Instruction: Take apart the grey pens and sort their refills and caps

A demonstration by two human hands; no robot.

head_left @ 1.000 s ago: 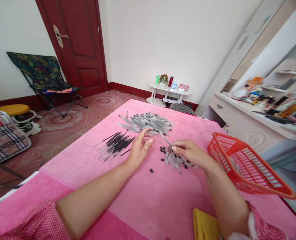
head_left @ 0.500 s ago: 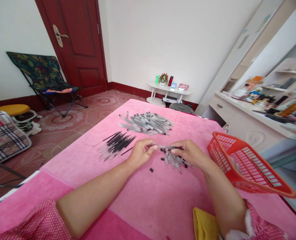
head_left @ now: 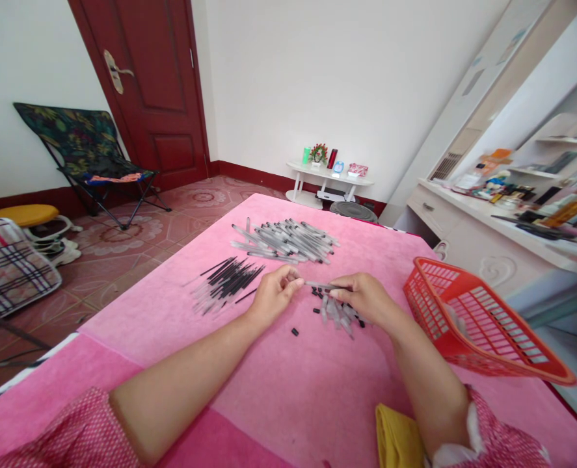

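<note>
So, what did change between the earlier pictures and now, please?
The left hand came back from the pen pile and took the left end of the pen in the right hand; that pen swung from slanting to nearly level. The right hand's grip, the pile, refills and yellow cloth look unchanged.

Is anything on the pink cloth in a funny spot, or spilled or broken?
One small black piece looks a bit odd: it lies alone on the pink cloth, apart from the other little black pieces beside the clear pieces. I can't see anything spilled or broken.
</note>
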